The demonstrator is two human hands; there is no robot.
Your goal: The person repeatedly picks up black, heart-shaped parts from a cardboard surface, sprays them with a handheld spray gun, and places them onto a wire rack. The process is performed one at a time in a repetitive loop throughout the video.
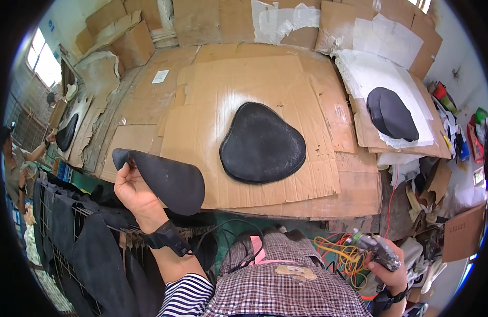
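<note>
My left hand (135, 193) is closed on the edge of a thin, curved black sheet piece (172, 182), lifted over the table's near left edge. Down at the right, beside my apron, my right hand (394, 276) grips a metal spray gun (378, 250); the trigger finger is hard to make out. Flat on the cardboard (202, 113) in front of me lies a rounded, three-lobed black pad (262, 145), apart from both hands. A small stack of black pieces (393, 115) rests on white paper at the right.
Upright cardboard sheets (202, 24) line the table's back. Dark pieces (101, 253) hang on a wire rack at lower left. Yellow and orange hoses (336, 256) tangle near the spray gun. At far left another person (14, 164) reaches toward a black pad (67, 133).
</note>
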